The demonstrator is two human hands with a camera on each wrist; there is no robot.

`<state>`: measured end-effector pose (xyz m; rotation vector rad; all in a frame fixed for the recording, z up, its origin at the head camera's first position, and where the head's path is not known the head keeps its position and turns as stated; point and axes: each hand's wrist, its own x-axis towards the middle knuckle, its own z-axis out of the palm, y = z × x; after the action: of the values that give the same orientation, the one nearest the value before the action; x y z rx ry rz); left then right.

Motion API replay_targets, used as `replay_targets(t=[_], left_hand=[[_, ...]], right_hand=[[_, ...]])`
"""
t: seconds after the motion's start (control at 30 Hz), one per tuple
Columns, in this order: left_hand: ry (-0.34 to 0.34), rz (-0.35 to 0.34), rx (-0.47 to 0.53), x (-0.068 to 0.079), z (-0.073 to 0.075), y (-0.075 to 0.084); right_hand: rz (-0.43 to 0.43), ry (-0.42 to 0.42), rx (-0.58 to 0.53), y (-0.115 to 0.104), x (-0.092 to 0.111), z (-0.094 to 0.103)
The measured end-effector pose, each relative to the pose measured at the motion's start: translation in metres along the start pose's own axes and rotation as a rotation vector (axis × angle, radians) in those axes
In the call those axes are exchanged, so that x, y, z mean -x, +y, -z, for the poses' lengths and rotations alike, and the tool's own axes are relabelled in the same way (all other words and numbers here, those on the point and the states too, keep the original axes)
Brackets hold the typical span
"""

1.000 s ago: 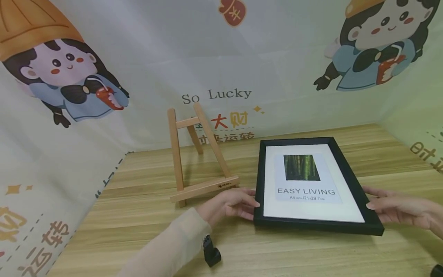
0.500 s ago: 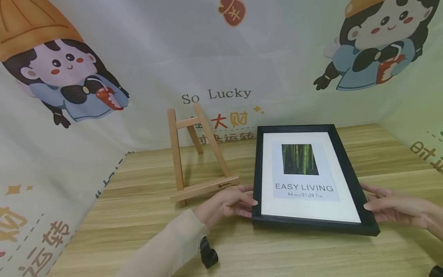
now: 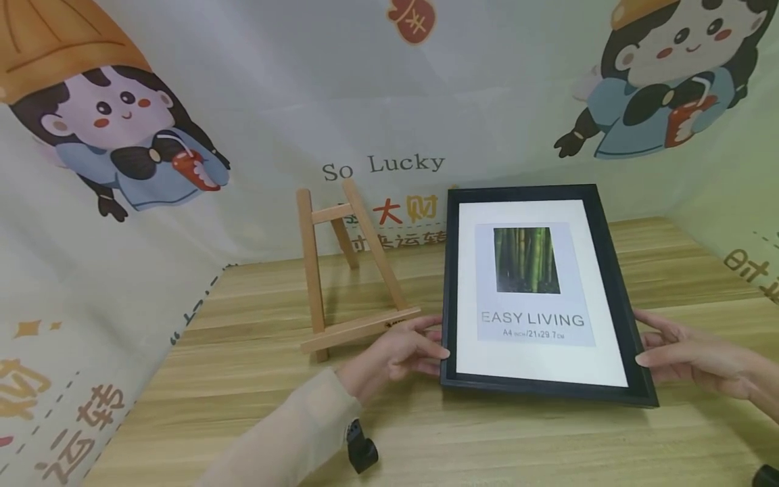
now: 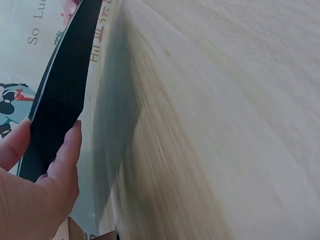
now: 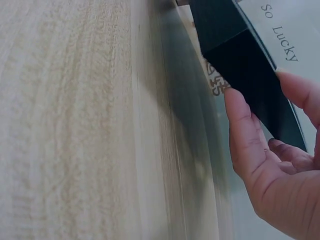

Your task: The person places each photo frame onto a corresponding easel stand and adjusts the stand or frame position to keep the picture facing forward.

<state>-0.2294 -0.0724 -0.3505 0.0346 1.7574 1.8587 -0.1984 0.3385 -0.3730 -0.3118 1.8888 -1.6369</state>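
Note:
A black picture frame (image 3: 613,284) with a white mat and a bamboo print leans back, its top raised, right of centre in the head view. My left hand (image 3: 392,352) grips its left side low down, thumb on the front edge and fingers behind. On the opposite side my right hand (image 3: 694,355) pinches the frame the same way. Both wrist views show the frame's dark edge (image 4: 62,85) between thumb and fingers, with its shadow on the wood below. A small wooden easel (image 3: 360,325) stands just left of the frame, its front ledge close behind my left hand.
The wood-grain tabletop (image 3: 243,406) spreads under everything. A printed cloth backdrop (image 3: 292,81) with cartoon figures rises behind the table and along both sides. A black wrist camera (image 3: 362,448) hangs by my left sleeve.
The frame has tilted up, its top edge rising from near the table to overlap the backdrop, and it has shifted slightly left. Both hands kept hold and moved with it. The easel stayed put.

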Motion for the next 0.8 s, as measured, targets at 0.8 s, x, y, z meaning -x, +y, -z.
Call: replay_targets(t=[0.8], left_hand=[[0.115,-0.211,0.021,0.008,0.005,0.008]], right_hand=[[0.147,0.315,0.363,-0.026,-0.014,-0.012]])
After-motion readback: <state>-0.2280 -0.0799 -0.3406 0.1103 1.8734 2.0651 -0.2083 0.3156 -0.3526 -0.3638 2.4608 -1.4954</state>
